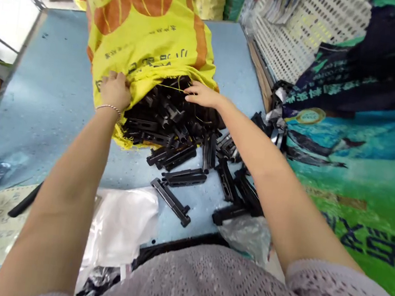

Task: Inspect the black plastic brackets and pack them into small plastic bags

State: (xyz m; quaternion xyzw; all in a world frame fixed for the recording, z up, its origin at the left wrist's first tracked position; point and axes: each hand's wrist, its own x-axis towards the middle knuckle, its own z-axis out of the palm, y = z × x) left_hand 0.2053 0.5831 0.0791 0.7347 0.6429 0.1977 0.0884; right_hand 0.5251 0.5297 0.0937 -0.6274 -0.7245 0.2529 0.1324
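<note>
Toward the table's [58, 62] far edge, a yellow sack [151, 32] is held by the left hand [116, 90]; over black parts [182, 158], the right hand's [205, 95] grip is unclear.

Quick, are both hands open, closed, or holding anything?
Left hand: on the yellow sack beside its mouth; grip can't be told.
Right hand: at the sack's mouth, loosely extended; can't tell whether it pinches anything.
</note>
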